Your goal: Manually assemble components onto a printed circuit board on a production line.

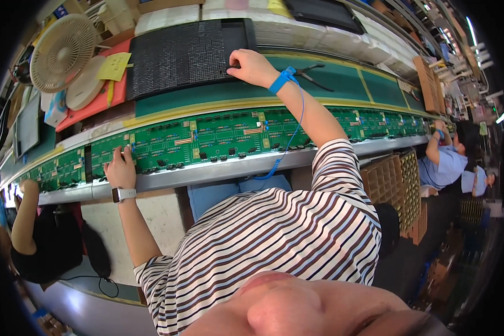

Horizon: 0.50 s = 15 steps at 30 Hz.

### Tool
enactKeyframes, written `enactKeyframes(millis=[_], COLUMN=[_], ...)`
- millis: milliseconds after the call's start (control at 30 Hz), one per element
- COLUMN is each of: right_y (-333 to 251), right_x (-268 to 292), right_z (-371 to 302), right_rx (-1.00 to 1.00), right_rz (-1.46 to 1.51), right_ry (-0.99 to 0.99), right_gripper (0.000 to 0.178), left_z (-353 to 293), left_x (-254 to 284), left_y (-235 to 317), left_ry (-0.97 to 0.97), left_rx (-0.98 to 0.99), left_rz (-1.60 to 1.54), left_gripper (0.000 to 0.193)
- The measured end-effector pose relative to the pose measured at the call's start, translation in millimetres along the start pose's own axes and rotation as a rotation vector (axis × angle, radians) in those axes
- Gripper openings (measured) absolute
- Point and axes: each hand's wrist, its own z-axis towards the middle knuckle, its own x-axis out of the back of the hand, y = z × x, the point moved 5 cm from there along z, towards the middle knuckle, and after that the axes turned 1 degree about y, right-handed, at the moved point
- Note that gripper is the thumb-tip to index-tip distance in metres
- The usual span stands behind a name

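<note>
My left hand point(121, 169), with a watch on its wrist, rests at the near edge of a green circuit board point(162, 140). Its fingers are apart and touch the board's populated surface. Over the right part of a black tray point(173, 59) is my right hand point(252, 67), its fingers curled with thumb and forefinger close together. Whatever it may pinch is too small to make out. Many small dark parts lie in rows in that tray. A blue wrist strap point(283, 80) with a coiled cord circles my right wrist.
Several boards stand in a row along a metal rail point(218, 167). Pliers point(313, 77) lie beyond my right wrist. A fan point(67, 53) and a yellow note point(113, 67) are at far left. Co-workers sit at both sides; one person's arm point(28, 218) reaches in at left. Cardboard dividers point(383, 182) stand at right.
</note>
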Motion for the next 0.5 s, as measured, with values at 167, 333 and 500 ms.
enactKeyframes(millis=[167, 333, 500], right_y=[27.4, 30.7, 32.3], right_x=[-23.8, -42.3, -43.7], right_z=[-10.6, -9.4, -8.8], right_rx=[0.02, 0.007, -0.006], right_rz=[-0.014, 0.104, 0.157], right_ry=[-0.082, -0.127, -0.135], right_gripper=[0.027, 0.027, 0.025], left_z=[-7.4, -17.9, -27.1], left_x=[-3.4, -5.7, -7.7], left_y=[21.5, 38.7, 55.6], left_ry=[0.031, 0.056, 0.091], left_rx=[-0.067, -0.106, -0.182], left_rz=[-0.018, -0.026, -0.084], left_gripper=[0.037, 0.036, 0.035])
